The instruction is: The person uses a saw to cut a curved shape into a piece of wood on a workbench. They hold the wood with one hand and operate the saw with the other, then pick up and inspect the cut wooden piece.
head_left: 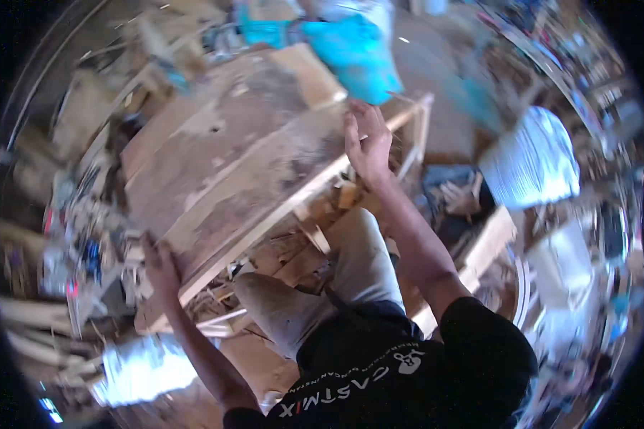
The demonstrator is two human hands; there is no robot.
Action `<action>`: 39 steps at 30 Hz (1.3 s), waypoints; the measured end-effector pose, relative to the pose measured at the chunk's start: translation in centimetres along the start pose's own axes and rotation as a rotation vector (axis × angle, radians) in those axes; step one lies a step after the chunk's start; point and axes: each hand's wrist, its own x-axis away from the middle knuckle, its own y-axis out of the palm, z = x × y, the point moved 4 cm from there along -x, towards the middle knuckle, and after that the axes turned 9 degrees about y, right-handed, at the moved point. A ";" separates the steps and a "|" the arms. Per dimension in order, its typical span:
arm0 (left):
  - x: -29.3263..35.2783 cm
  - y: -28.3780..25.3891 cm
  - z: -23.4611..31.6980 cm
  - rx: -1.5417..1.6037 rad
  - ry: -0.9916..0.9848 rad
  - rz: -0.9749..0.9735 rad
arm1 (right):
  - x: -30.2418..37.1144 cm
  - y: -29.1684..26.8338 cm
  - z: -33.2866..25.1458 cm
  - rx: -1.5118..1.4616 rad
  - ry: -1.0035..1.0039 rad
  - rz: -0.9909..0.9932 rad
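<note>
"Where was the left hand (162,270)?"

"At the near left corner of the surface (257,171). Blur hid its fingers, so I couldn't tell whether it gripped."

"And the surface?"

"Between both hands, its near edge angling away toward the right. A pale board (309,75) lay at its far right, just beside a blue bag (356,57)."

"The right hand (369,139)?"

"At the surface's right end, fingers bent near the board; I couldn't tell whether it held anything. Farther right sat a white bag (533,161)."

A wood block (309,76) is set on the far right part of a worktable (225,189), a plastic bag (354,57) is placed just beyond, and a sack (533,159) is placed farther right.
</note>
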 end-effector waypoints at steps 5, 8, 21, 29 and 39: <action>1.5 -1.0 -1.1 0.056 -0.093 0.084 | -2.6 10.6 0.8 0.718 -0.069 -0.215; 1.7 -1.7 -0.7 0.044 -0.107 0.109 | -4.4 12.1 4.1 0.737 0.058 -0.370; 3.8 0.0 5.1 -0.189 0.157 0.375 | 6.2 4.2 -10.0 0.013 0.031 -0.642; 2.5 4.8 14.5 0.068 0.200 0.177 | 1.9 7.4 -2.4 0.259 -0.306 -0.473; -6.0 7.5 11.6 -0.004 0.191 0.288 | 10.1 3.5 -8.0 0.087 -0.317 -0.752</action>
